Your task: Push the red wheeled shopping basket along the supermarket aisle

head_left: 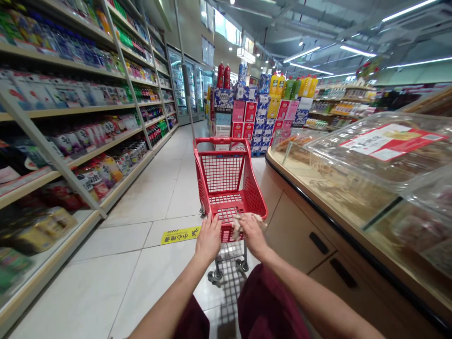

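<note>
A red plastic shopping cart (226, 172) with mesh walls stands right in front of me, and its basket holds nothing that I can see. My left hand (208, 238) has its fingers closed over the cart's near left corner. At the near right corner, my right hand (252, 233) is closed on a crumpled off-white cloth (237, 227). The cloth lies against the cart's rim and sticks out on both sides of the fingers. My right palm is hidden from view.
Shelves (74, 110) of packaged drinks and food line the left side. A wooden display counter (318, 207) with clear plastic food boxes (381, 165) runs close along the right. Stacked drink cartons (247, 117) stand ahead. A yellow floor sticker (180, 235) lies left of the cart.
</note>
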Tool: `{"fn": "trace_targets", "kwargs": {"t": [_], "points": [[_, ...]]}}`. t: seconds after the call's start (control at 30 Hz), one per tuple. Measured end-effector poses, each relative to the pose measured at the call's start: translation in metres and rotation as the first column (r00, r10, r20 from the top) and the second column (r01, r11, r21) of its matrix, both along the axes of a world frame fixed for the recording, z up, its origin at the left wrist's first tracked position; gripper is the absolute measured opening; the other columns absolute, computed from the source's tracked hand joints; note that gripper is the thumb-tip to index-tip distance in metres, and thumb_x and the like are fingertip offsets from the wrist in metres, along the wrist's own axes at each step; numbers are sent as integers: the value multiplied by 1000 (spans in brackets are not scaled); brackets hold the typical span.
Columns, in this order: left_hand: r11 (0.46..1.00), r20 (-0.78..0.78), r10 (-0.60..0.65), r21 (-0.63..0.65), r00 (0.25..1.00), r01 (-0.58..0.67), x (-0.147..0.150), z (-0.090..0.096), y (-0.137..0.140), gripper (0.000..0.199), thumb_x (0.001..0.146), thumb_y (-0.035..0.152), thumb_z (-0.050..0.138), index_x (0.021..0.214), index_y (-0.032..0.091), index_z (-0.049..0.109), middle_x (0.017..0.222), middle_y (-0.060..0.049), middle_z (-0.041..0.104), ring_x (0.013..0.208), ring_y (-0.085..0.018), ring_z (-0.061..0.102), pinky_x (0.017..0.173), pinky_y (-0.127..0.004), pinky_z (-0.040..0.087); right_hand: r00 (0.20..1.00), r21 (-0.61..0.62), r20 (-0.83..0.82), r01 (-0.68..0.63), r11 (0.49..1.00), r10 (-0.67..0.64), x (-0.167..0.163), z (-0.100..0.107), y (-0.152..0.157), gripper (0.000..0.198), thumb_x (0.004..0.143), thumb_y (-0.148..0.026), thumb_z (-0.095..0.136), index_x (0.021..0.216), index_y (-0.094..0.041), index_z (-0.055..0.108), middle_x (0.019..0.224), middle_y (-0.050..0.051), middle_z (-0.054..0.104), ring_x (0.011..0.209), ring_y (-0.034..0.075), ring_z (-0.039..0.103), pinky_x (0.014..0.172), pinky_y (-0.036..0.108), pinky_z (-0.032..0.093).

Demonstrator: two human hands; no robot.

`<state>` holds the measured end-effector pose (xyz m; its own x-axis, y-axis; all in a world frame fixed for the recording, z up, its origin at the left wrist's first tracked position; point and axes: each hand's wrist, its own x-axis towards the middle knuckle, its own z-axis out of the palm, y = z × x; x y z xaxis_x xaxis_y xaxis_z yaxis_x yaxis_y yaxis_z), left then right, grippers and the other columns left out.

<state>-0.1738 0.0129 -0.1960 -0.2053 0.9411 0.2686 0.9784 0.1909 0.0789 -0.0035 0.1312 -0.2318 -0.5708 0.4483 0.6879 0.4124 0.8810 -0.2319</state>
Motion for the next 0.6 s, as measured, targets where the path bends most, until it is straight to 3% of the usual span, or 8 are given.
{"fn": "trace_targets", "kwargs": {"t": [0.07,0.17,0.27,0.33,0.4,0.47,0.6], "points": [[1000,1,3,3,1000,-3,0,-1,1,41,78,14,34,116,13,49,133,-9,39,128,-26,23,104,-44,26,999,-69,-18,-30,997,29,-29,-2,-20,33,76,-9,42,103,-18,59,107,10,59,106,21,48,97,45,29],[1000,12,-2,7,1000,2,-5,-1,0,41,78,15,34,116,13,48,134,-9,38,128,-27,22,104,-45,25,987,-233,-151,-97,968,63,-52,12,-30,32,72,-7,40,94,-18,61,100,7,62,97,18,53,90,38,38],[1000,53,-19,5,998,19,-9,0,-1,43,76,14,37,117,13,47,134,-8,38,129,-26,21,104,-44,25,935,-478,-315,-10,878,-161,-47,35,-17,31,71,-9,34,86,-16,61,81,4,64,75,15,58,70,28,46],[1000,87,-20,3,996,19,-8,3,-2,43,74,13,38,116,14,48,134,-8,39,129,-26,20,103,-43,26,902,-524,-339,54,850,-267,-37,44,-6,31,71,-10,33,82,-16,60,74,3,63,68,15,58,64,27,46],[1000,109,-23,4,994,23,-5,6,-3,42,74,12,39,114,15,49,133,-8,40,129,-25,21,103,-43,26,934,-423,-276,93,901,-226,-25,45,-1,27,70,-10,36,75,-17,61,77,5,63,74,17,57,68,29,45],[1000,116,-26,13,993,25,-2,8,-3,40,74,12,38,112,15,50,133,-7,41,129,-25,22,103,-43,26,984,-253,-113,106,962,-138,-18,39,-3,23,68,-10,42,76,-17,63,91,9,62,87,21,55,78,34,43],[999,120,-18,48,993,13,1,7,-3,38,75,13,40,111,15,50,132,-8,41,129,-24,20,103,-43,26,990,-40,134,46,998,-41,-23,23,-21,43,67,-17,55,109,-12,55,121,17,47,111,29,41,91,46,34]]}}
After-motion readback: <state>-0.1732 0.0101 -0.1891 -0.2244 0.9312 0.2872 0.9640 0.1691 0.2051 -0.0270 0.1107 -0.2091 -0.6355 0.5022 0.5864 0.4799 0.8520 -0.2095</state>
